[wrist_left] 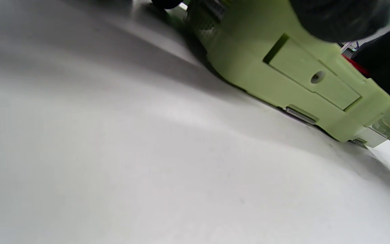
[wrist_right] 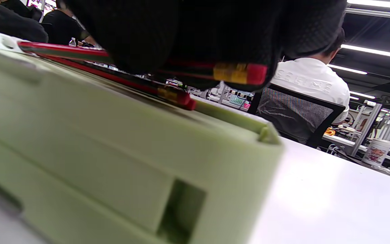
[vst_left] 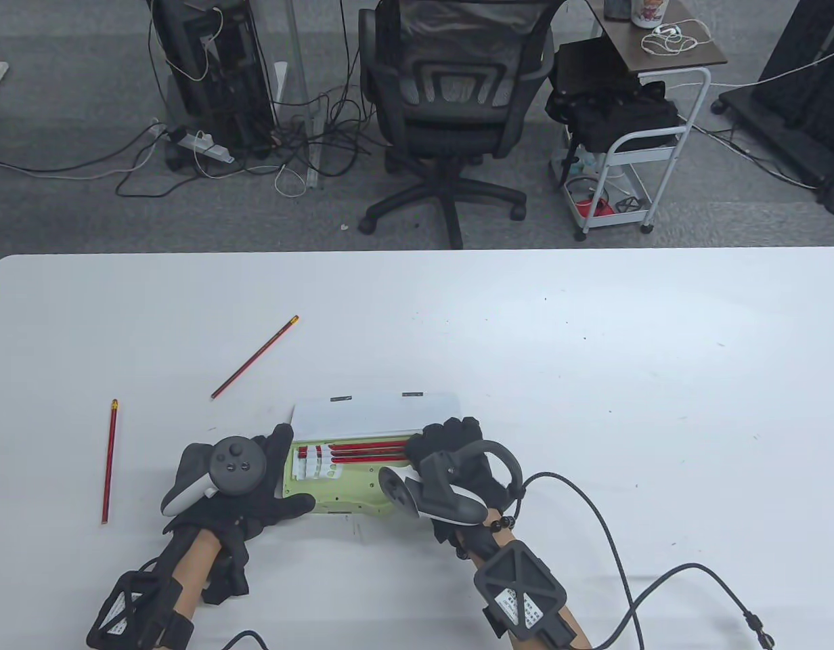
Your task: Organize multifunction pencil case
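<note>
The green pencil case [vst_left: 342, 497] lies open near the table's front edge, with its white lid [vst_left: 376, 414] raised at the back. Several red pencils [vst_left: 366, 449] lie inside it. My left hand [vst_left: 292, 470] grips the case's left end, thumb on the front edge and fingers on the back; the case's underside fills the left wrist view [wrist_left: 283, 71]. My right hand [vst_left: 430, 443] is at the case's right end. In the right wrist view its fingers [wrist_right: 195, 37] hold a red pencil [wrist_right: 239, 73] by the eraser end, just above another pencil [wrist_right: 178, 96] in the case [wrist_right: 113, 162].
Two loose red pencils lie on the white table to the left, one slanted [vst_left: 254, 357] behind the case and one nearly upright [vst_left: 109, 462] at far left. My right glove's cable [vst_left: 613, 542] trails across the table at the front right. An office chair [vst_left: 451, 101] stands beyond the far edge.
</note>
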The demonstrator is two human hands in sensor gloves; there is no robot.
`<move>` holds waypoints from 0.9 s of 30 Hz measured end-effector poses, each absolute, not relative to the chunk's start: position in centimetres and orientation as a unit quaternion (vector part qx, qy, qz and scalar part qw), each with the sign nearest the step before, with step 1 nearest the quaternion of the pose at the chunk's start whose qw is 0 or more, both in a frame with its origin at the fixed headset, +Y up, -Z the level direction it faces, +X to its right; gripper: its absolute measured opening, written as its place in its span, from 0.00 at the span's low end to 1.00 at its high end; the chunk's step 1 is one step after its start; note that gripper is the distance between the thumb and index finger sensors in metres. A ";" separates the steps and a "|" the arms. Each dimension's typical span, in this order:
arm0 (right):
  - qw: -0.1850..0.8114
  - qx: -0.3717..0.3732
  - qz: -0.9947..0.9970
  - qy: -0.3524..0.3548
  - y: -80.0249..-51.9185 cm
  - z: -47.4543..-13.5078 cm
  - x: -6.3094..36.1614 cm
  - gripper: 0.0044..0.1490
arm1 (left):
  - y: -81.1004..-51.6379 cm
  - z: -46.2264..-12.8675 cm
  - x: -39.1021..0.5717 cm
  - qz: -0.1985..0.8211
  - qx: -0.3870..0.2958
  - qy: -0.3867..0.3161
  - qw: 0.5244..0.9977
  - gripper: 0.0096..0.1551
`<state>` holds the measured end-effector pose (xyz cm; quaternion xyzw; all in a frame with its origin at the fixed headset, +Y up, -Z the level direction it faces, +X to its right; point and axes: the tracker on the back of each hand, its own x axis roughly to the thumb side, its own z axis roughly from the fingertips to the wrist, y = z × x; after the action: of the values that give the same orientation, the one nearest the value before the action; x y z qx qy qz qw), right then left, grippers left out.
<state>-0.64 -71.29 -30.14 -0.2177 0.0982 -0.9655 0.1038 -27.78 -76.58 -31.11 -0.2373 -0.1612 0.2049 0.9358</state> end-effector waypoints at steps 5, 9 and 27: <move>0.124 -0.233 -0.959 0.106 -71.4 -30.5 -1.2 0.24 | -76.6 -31.1 -27.8 0.206 -0.237 -0.161 0.936 0.71; 0.120 -0.238 -0.957 0.115 -71.8 -30.6 -1.5 0.23 | -76.6 -31.1 -27.8 0.206 -0.237 -0.161 0.936 0.71; -0.089 -0.079 -0.989 0.085 -70.1 -31.3 6.3 0.36 | -76.7 -31.1 -27.8 0.208 -0.233 -0.162 0.936 0.71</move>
<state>6.30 -70.14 -31.29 -0.0787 0.0850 -0.9893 -0.0891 -27.80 -76.65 -31.08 -0.2330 -0.1617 0.2077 0.9362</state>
